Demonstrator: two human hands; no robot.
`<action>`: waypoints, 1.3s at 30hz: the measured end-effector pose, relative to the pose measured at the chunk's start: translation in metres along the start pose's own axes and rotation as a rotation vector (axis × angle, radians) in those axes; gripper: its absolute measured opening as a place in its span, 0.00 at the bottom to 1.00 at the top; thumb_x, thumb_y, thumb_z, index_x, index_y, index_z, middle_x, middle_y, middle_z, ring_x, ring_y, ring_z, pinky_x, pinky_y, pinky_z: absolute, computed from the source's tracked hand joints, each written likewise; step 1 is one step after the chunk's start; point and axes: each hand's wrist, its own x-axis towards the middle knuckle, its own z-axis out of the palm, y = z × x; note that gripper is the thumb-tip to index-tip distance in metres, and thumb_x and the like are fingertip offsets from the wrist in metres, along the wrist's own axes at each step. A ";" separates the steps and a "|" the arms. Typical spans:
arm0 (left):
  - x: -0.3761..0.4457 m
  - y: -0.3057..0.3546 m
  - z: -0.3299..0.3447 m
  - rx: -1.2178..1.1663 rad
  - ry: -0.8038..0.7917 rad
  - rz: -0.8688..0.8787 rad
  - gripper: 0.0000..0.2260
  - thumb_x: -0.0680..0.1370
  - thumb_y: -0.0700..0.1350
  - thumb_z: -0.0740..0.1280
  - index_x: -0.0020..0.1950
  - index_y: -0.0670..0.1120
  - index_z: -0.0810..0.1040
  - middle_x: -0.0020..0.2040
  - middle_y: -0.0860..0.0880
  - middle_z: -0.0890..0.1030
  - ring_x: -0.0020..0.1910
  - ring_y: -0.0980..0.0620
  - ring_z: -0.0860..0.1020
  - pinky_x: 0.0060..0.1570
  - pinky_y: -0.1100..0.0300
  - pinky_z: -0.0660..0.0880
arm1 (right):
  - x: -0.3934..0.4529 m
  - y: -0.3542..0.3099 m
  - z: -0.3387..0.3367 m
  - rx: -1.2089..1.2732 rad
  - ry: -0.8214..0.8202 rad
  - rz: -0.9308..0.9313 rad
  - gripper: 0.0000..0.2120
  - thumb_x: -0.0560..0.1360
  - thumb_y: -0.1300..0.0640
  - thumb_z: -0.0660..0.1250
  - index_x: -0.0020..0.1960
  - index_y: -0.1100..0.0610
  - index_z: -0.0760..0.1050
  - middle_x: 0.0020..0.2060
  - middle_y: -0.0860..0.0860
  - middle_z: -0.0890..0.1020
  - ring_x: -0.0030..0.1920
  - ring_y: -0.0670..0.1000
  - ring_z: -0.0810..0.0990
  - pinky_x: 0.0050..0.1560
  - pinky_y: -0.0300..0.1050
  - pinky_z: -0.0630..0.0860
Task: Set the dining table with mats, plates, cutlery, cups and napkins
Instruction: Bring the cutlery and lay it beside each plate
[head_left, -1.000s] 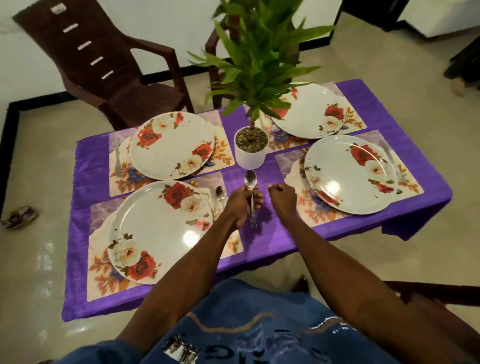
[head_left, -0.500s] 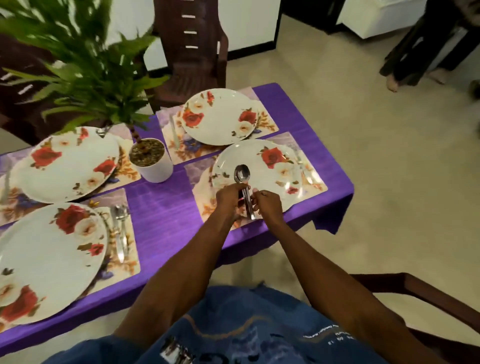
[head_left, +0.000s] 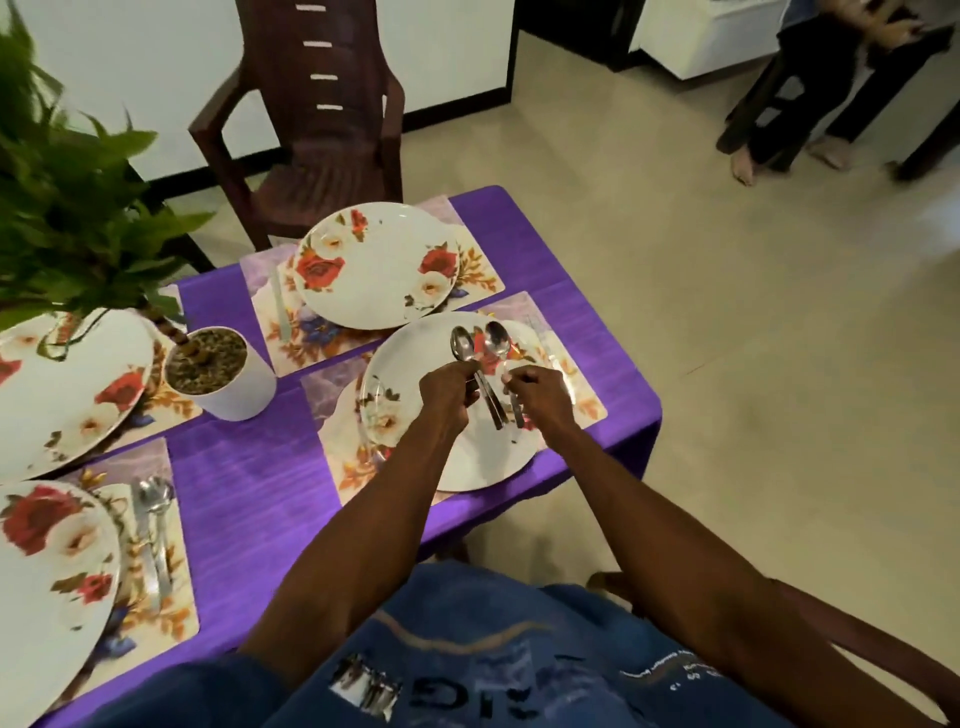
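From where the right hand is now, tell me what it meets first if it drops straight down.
Probably the floral plate right beneath the right hand and the spoon it holds; height above the plate is unclear.

The worktop carried a purple cloth. The plates were white with red and cream roses. The mats showed lilac with orange leaves. The spoons were silver. The pot was white, the chair dark brown.
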 end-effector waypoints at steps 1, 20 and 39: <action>0.005 0.004 0.005 -0.006 -0.008 0.000 0.04 0.71 0.34 0.74 0.44 0.38 0.81 0.35 0.43 0.80 0.28 0.52 0.74 0.29 0.61 0.71 | 0.012 0.002 -0.007 0.011 0.040 0.012 0.08 0.75 0.58 0.70 0.43 0.64 0.82 0.33 0.55 0.81 0.29 0.47 0.74 0.32 0.42 0.71; 0.039 0.009 0.041 -0.058 0.190 0.004 0.04 0.73 0.38 0.73 0.46 0.40 0.81 0.41 0.43 0.83 0.38 0.49 0.79 0.35 0.60 0.75 | 0.116 0.024 -0.056 -0.259 -0.095 0.095 0.06 0.76 0.59 0.69 0.45 0.60 0.83 0.31 0.53 0.79 0.34 0.53 0.77 0.38 0.49 0.72; 0.027 -0.022 0.092 -0.112 0.373 0.016 0.05 0.72 0.42 0.75 0.40 0.44 0.80 0.45 0.43 0.85 0.41 0.48 0.79 0.46 0.56 0.77 | 0.138 0.032 -0.068 -0.461 -0.313 -0.049 0.09 0.78 0.62 0.66 0.52 0.65 0.83 0.47 0.59 0.84 0.49 0.58 0.82 0.36 0.39 0.67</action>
